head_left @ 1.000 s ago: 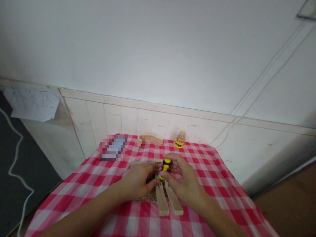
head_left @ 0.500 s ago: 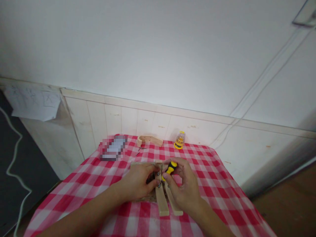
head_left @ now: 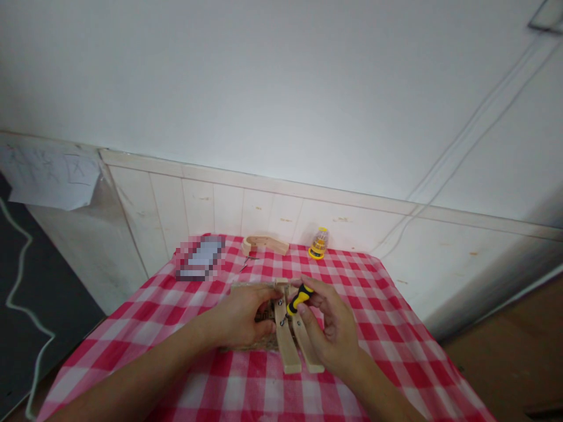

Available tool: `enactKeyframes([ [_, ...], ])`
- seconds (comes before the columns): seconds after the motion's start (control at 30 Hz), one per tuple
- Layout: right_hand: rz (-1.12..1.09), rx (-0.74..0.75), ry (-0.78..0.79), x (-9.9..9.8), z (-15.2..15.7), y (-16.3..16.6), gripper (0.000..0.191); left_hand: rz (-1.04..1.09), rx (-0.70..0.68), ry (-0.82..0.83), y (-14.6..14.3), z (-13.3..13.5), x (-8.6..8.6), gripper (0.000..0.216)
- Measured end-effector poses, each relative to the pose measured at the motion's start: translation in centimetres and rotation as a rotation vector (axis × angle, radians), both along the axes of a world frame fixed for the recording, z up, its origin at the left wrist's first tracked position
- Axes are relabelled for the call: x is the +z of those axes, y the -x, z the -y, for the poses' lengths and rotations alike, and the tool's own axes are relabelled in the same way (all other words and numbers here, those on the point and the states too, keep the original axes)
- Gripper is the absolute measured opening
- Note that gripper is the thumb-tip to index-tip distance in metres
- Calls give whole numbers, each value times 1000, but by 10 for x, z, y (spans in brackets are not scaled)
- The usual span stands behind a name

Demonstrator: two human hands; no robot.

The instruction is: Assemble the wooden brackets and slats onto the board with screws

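My right hand (head_left: pixel 332 319) is closed around a yellow-and-black screwdriver (head_left: pixel 299 299), tilted so its tip points down and left at a screw (head_left: pixel 282 322). That screw sits in the nearer-left of two curved wooden pieces (head_left: pixel 288 351); the second wooden piece (head_left: pixel 310 351) lies beside it under my right hand. My left hand (head_left: pixel 244 313) grips the left wooden piece near its upper end, fingers against its side. Beneath my left hand lies a brownish, patterned flat piece (head_left: pixel 264 343), mostly covered. Another screw (head_left: pixel 280 303) shows higher on the left wooden piece.
At the back of the checkered tablecloth (head_left: pixel 382 351) lies a loose curved wooden piece (head_left: pixel 266 245). A yellow bit holder (head_left: pixel 318 243) stands to its right. Small thin metal items (head_left: pixel 246 264) lie in front. A blurred-out phone-like object (head_left: pixel 202 258) rests at left, near the wall.
My left thumb and fingers have drawn back from the lower screw, which is more exposed now. The screwdriver has tilted over, its tip nearer that screw. The view has shifted slightly.
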State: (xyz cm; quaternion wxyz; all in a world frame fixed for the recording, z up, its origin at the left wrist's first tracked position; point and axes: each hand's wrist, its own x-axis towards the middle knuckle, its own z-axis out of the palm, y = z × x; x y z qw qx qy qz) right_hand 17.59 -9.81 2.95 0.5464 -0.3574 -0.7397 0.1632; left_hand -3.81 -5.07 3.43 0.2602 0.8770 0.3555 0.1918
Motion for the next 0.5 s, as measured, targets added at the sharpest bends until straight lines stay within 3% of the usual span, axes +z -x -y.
enactKeyframes([
  [0.5, -23, -24, 14, 9, 2, 3, 38, 14, 24, 38, -2, -3, -8, 39],
])
